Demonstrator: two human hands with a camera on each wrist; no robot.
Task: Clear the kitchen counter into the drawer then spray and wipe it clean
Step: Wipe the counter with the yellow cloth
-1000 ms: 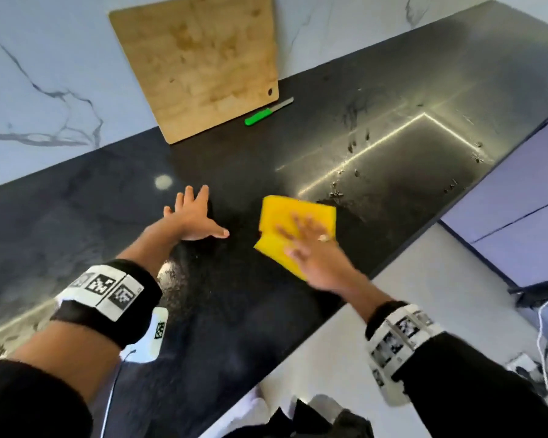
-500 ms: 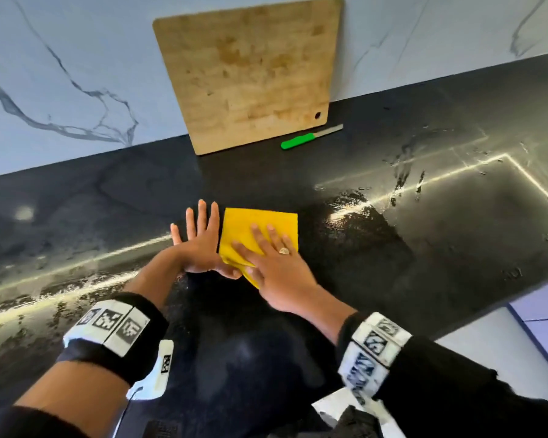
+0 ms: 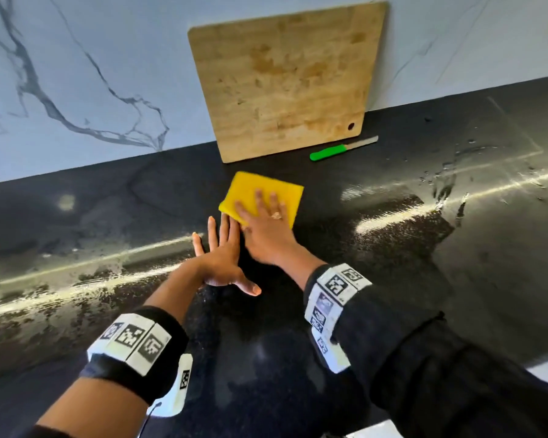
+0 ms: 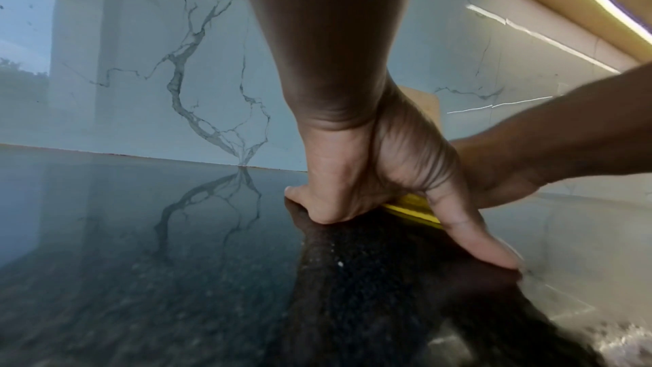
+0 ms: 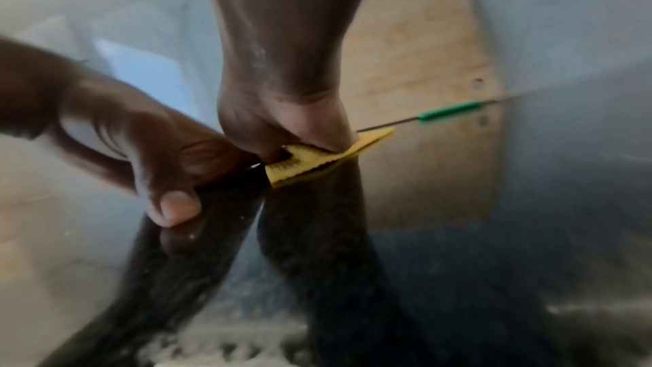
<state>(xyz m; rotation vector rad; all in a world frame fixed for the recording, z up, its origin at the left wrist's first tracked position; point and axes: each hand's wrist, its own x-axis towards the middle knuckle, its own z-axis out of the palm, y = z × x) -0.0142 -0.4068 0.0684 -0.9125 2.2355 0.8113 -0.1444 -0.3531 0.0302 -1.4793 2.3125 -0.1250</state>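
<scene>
A folded yellow cloth [image 3: 261,188] lies flat on the black counter [image 3: 377,279], a little in front of the cutting board. My right hand [image 3: 266,216] presses on it with straight, spread fingers. My left hand [image 3: 222,257] rests flat on the counter just left of the right hand, fingers straight and thumb out. In the left wrist view the palm heel and thumb [image 4: 469,236] touch the counter, and the cloth [image 4: 409,205] shows behind them. In the right wrist view the cloth [image 5: 317,161] sticks out under my right palm.
A wooden cutting board [image 3: 285,80] leans on the marble wall. A green-handled knife [image 3: 329,151] lies at its foot, right of the cloth. Wet streaks [image 3: 443,181] shine on the counter at right and left. The counter's front edge [image 3: 544,361] runs at lower right.
My right hand has pushed the cloth leftward and then away toward the cutting board. The left hand has stayed flat on the counter.
</scene>
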